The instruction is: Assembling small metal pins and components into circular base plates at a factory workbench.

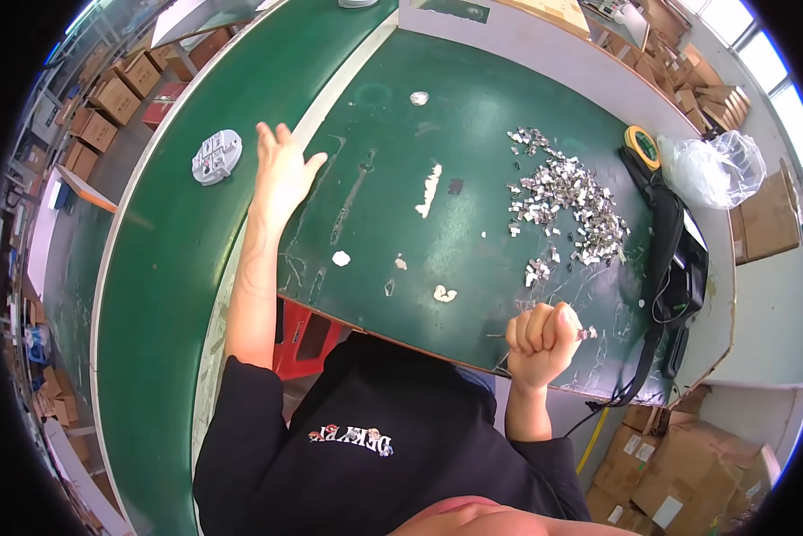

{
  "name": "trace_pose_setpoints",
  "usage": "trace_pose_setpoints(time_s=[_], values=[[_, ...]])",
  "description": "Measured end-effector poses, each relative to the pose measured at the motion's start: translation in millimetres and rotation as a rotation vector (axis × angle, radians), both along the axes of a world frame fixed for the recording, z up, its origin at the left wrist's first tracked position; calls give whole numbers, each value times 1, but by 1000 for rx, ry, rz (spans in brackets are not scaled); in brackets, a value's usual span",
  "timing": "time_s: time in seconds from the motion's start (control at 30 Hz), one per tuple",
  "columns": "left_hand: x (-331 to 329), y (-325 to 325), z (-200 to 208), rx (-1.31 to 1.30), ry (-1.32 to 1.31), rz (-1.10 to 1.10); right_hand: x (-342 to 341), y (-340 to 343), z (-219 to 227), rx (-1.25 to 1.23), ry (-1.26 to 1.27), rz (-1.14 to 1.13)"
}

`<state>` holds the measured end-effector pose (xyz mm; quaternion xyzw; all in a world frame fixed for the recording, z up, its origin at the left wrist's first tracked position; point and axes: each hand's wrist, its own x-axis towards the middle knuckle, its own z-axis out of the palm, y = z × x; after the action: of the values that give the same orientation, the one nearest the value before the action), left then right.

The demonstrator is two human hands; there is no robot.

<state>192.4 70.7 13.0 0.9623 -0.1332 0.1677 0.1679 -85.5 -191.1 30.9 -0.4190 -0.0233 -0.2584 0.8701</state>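
My left hand point(282, 174) reaches over the edge between the table and the green belt. Its fingers are spread and nothing is in them. To its left, apart from the fingertips, a round light-grey plastic part point(216, 157) with a moulded pattern lies on the belt point(164, 268). Above the front edge of the green table point(374, 214), my right hand point(542, 344) is closed in a fist around a slim rod-like tool point(496, 336). A thin tip sticks out on one side and a reddish end on the other; the fingers hide its middle.
A spread heap of small silvery metal pieces point(567, 201) lies on the right of the table. Beyond it are a black strapped device point(683, 268), a yellow tape roll point(643, 147) and a clear plastic bag point(716, 168). A red stool point(305, 344) stands below the table.
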Motion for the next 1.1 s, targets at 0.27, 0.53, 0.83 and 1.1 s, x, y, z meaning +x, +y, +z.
trace_pose_setpoints(time_s=[0.27,0.53,0.83,1.1], values=[[133,-29,-12,-75,136,-136,0,-17,-8,286,59,140],[278,-20,-45,-291,31,10,1,-36,-26,483,27,377],[367,-34,-42,-281,-27,17,1,-55,-38,580,-130,268],[439,-60,-38,-266,76,106,-7,-72,-46,568,-224,155]])
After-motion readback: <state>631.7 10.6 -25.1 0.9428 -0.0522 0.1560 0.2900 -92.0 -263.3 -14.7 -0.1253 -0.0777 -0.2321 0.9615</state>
